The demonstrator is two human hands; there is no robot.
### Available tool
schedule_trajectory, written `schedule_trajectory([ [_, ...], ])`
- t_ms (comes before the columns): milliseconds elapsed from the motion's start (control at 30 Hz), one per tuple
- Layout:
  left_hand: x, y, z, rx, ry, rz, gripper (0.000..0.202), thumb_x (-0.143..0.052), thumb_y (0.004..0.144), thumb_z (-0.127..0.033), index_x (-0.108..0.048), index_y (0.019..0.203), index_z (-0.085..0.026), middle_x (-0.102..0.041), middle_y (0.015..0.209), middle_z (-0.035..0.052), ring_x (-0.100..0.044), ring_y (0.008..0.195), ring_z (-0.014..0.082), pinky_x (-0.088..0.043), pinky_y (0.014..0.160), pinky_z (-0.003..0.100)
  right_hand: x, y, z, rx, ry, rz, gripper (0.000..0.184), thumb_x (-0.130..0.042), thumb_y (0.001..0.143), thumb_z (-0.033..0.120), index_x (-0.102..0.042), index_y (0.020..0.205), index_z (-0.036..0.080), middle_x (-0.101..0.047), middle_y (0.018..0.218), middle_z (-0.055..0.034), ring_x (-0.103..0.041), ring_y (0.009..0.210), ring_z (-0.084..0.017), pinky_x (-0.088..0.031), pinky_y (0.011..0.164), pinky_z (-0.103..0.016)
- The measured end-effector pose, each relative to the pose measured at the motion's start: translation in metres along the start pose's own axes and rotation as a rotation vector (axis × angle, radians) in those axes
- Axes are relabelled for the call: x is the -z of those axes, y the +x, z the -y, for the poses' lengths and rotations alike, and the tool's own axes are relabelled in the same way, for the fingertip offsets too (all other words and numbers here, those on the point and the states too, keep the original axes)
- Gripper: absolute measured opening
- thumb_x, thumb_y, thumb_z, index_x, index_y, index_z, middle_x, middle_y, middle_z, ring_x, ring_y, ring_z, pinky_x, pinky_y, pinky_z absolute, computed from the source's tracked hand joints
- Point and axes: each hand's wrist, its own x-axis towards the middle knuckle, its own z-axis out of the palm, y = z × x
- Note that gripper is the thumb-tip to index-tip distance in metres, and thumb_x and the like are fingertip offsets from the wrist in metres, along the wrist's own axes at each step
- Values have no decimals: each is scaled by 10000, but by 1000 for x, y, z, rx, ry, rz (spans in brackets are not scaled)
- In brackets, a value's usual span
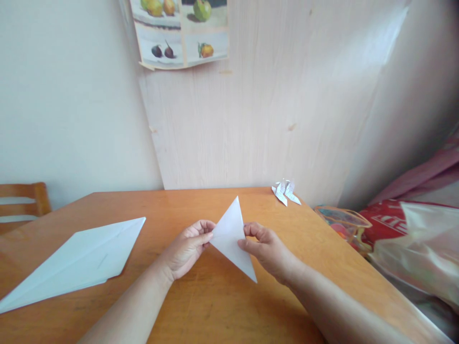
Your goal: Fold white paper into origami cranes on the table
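Observation:
A white sheet of paper folded into a triangle (231,235) is held up above the wooden table (201,306), between my two hands. My left hand (190,246) pinches its left corner between thumb and fingers. On the other side, my right hand (267,248) grips the right edge, its thumb lying on the near face and its fingers partly hidden behind. One point of the triangle is turned up, another down toward the table. To the left lies a stack of white paper (82,255), flat on the tabletop.
Small folded paper figures (286,192) stand at the table's far right corner. Beyond the right edge are a wire-rimmed basket (344,220), a red bag (385,220) and a whitish plastic bag (426,248). A wooden chair (41,198) stands at left. Fruit pictures (181,36) hang on the back wall.

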Motion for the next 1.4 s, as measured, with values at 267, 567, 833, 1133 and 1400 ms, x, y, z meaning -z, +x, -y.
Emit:
schedule_trajectory([
  [267,-13,-6,-6,-53,189,34,292,-730,853,-263,-655,1124,-184,-665,1127,77,-577,1078,216,-406,967,334,4,7,-6,132,-90,-120,166,-703,792,365,-673,743,209,-547,1308,-106,-469,1287,-301,-427,971,-425],
  [567,-21,-7,-1,-119,368,17,400,-763,811,-224,-656,1197,-212,-685,1143,85,-597,1077,241,-413,956,354,5,8,-8,277,-228,-215,129,-692,836,353,-706,775,240,-596,1228,-95,-489,1257,-277,-339,1054,-461],
  [833,-22,-7,-3,-223,616,-4,323,-750,818,-237,-725,1139,-218,-683,1060,72,-583,971,237,-406,865,323,9,9,-15,411,-356,-244,48,-695,844,330,-715,843,286,-654,1021,-52,-568,1028,-260,-402,943,-425],
  [1133,-23,-8,-3,-234,650,22,190,-720,848,-268,-779,1026,-240,-679,920,40,-569,864,217,-388,784,291,10,5,-5,390,-473,-232,74,-675,861,335,-745,856,314,-713,828,-34,-570,874,-270,-406,810,-418],
  [1400,-21,-7,-3,-110,312,-75,245,-764,822,-341,-756,1013,-187,-737,977,54,-616,926,235,-408,882,312,14,3,4,310,-310,-436,315,-615,902,493,-684,1110,267,-682,1174,-81,-574,1111,-292,-413,952,-454],
])
